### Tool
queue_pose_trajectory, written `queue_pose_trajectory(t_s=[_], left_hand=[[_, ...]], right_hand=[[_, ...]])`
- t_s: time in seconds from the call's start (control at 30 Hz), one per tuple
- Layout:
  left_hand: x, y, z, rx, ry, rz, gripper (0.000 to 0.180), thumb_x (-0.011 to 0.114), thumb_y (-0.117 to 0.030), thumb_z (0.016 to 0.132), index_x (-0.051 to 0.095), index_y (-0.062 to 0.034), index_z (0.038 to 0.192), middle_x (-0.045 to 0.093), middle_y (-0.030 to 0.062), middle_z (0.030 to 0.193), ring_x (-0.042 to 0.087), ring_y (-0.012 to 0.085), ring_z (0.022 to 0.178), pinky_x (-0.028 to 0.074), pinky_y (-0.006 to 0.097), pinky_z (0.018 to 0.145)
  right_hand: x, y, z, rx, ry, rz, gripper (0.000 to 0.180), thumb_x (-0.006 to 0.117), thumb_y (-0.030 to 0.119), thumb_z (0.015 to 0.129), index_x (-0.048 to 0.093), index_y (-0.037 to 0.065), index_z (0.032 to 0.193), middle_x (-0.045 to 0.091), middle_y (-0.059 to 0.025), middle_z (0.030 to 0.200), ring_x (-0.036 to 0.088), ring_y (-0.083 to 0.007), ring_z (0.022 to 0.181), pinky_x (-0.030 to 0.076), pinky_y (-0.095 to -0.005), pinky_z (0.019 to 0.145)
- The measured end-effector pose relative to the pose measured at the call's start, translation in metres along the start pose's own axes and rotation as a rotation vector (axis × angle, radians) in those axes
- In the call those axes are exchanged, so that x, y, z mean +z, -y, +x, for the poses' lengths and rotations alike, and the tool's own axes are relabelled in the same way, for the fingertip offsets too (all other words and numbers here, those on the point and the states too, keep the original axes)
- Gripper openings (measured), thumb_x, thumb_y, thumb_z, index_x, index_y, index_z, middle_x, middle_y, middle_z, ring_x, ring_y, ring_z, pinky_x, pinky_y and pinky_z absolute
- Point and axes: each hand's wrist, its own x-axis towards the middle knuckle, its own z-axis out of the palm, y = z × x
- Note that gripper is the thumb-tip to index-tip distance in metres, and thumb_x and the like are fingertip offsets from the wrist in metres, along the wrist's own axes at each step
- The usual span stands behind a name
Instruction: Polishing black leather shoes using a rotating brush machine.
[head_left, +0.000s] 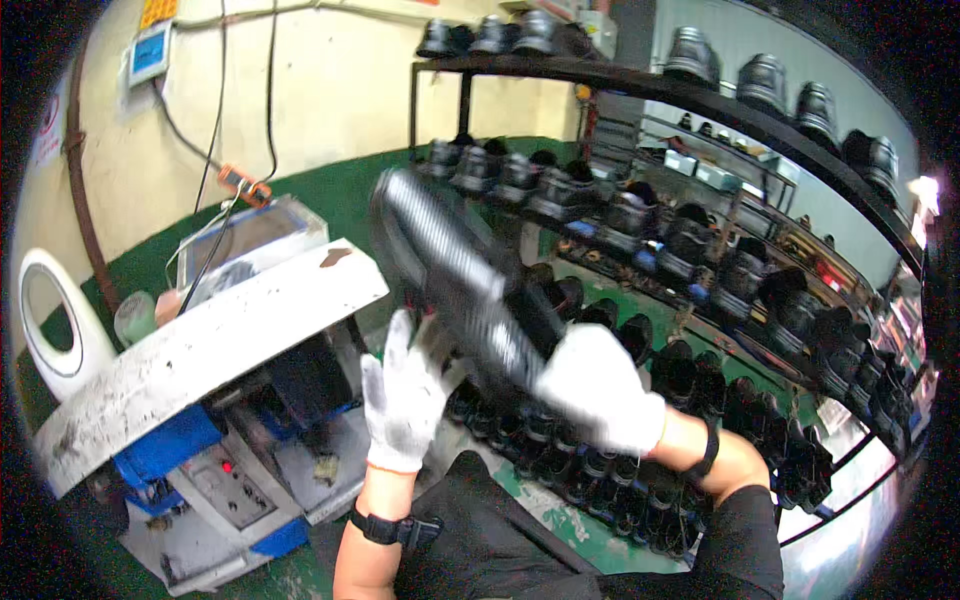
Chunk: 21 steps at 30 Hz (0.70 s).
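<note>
Boot sole-up at frame centre.
My right hand (598,388) clamps the black boot (455,275); my left hand (402,392), fingers spread, steadies its side. Best grip firmer before turning it.

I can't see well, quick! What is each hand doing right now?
Left hand: open, gloved fingers spread, by the black shoe; whether it touches cannot be told.
Right hand: closed in a grip on the black shoe, sole up.

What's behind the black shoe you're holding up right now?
Behind the black shoe in the right hand stands a tiered rack with rows of black shoes. The shoe and both hands cover part of the lower rows.
</note>
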Motion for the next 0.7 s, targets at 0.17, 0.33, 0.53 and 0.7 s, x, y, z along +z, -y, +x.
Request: queue_pose_trajectory(t_s=[0.17,0.33,0.53,0.7], left_hand=[[-0.017,0.038,-0.017,-0.264,-0.078,0.355,0.066,0.057,-0.045,0.092,0.037,-0.0092,0.143,0.043,0.0223,0.142,0.047,0.0398,0.127,0.042,0.054,0.103],[-0.072,0.048,-0.048,-0.345,-0.243,0.337,0.058,0.055,-0.039,0.094,0.039,-0.0056,0.139,0.048,0.0240,0.136,0.052,0.0393,0.121,0.045,0.052,0.100],[-0.103,0.039,-0.082,-0.377,-0.417,0.318,0.052,0.051,-0.037,0.096,0.041,-0.0025,0.134,0.051,0.0250,0.131,0.055,0.0386,0.116,0.047,0.051,0.097],[-0.109,0.046,-0.092,-0.459,-0.509,0.263,0.046,0.044,-0.029,0.100,0.040,0.0009,0.135,0.056,0.0232,0.123,0.060,0.0342,0.105,0.051,0.045,0.092]], right_hand=[[-0.061,-0.147,0.035,0.162,-0.668,-0.237,0.031,0.076,0.013,0.068,0.061,0.008,0.094,0.060,-0.0116,0.086,0.056,-0.0337,0.080,0.046,-0.0418,0.072],[-0.091,-0.287,0.101,0.435,-0.764,-0.367,0.040,0.069,0.026,0.079,0.059,0.011,0.115,0.063,-0.0134,0.104,0.058,-0.0329,0.096,0.048,-0.0421,0.084],[-0.121,-0.344,0.112,0.887,-0.834,-0.925,0.028,0.048,0.022,0.092,0.057,0.015,0.117,0.062,-0.0095,0.112,0.057,-0.0267,0.103,0.039,-0.0458,0.089],[-0.154,-0.347,0.059,1.056,-0.381,-0.651,0.058,0.061,0.060,0.082,0.063,0.011,0.113,0.069,-0.0119,0.105,0.065,-0.0305,0.103,0.046,-0.0412,0.091]])
